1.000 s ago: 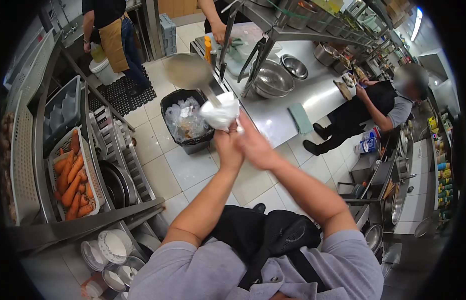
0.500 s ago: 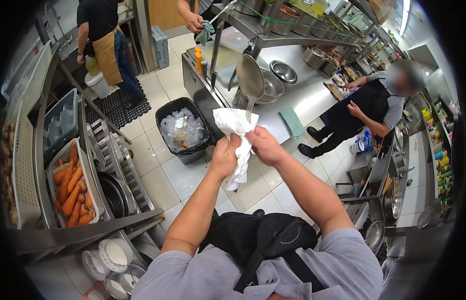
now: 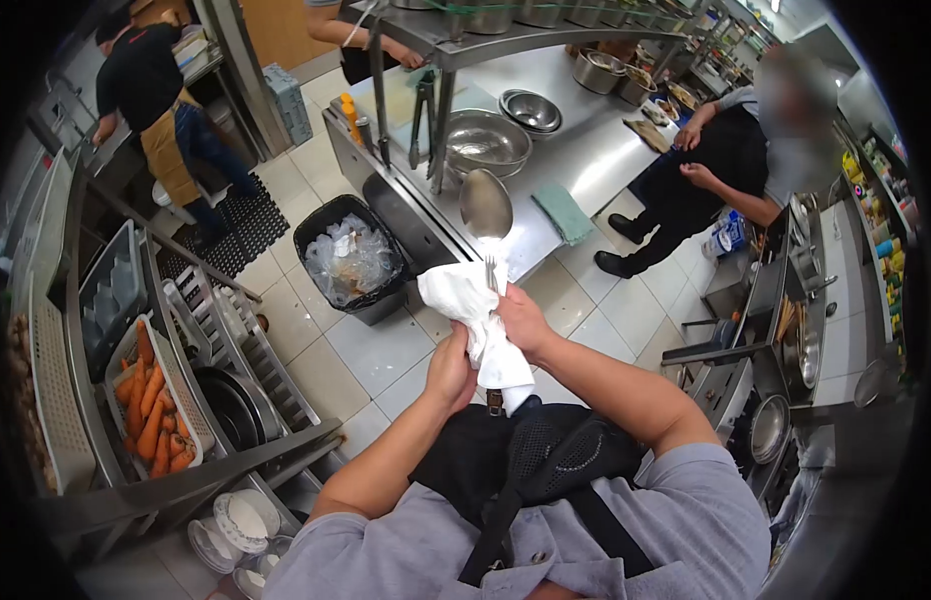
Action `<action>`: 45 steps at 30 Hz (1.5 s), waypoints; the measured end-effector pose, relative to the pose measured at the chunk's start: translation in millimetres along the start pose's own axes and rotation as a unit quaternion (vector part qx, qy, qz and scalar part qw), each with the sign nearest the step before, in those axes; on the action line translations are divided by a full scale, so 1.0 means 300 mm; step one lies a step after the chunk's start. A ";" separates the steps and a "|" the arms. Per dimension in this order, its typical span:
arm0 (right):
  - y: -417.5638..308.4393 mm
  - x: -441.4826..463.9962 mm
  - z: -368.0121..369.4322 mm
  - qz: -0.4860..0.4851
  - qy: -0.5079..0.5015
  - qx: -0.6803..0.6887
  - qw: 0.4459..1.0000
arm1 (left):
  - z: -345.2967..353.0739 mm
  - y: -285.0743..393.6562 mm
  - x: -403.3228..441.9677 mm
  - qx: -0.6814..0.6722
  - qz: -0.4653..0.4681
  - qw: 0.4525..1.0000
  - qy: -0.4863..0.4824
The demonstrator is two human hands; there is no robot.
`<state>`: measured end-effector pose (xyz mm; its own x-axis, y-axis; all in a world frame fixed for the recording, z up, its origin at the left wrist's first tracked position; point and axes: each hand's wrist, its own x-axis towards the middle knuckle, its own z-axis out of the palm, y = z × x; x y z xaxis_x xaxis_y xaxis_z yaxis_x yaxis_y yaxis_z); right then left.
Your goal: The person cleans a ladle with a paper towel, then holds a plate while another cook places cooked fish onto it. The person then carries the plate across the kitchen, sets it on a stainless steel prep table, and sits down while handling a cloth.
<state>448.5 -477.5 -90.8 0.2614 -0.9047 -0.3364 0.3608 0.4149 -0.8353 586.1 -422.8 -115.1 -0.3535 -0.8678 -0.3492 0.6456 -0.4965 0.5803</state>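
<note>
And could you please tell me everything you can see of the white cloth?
The white cloth looks thin, soft and plain, though whether fabric or paper is unclear. It is creased, pinched in the middle between the left hand and the right hand, flaring above them, with a tail below. Fork-like tines show at its upper edge, and a large metal spoon extends beyond.

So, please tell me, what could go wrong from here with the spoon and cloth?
The spoon might slip from the cloth between the left hand and right hand and hit the floor. The fork has uncovered prongs close to the right hand, and could prick it. The open bin stands nearby; a dropped spoon may land in its rubbish.
</note>
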 end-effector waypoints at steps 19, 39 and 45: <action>-0.273 -0.072 -0.457 -0.235 0.052 -0.495 0.835 | 0.431 -0.097 0.418 0.331 0.150 0.919 0.154; -0.411 -0.070 -0.708 -0.281 0.055 -0.410 0.866 | 0.634 -0.193 0.498 0.432 0.263 0.850 0.145; -0.430 0.066 -1.004 -0.317 0.213 -0.369 0.847 | 0.608 -0.099 0.490 0.390 0.395 0.821 0.135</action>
<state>137.6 -578.1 -120.8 -0.1796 -0.9412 0.2860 -0.3913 -0.1984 -0.8986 391.7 -539.3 -49.5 0.1980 -0.9416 0.2725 -0.0666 0.2645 0.9621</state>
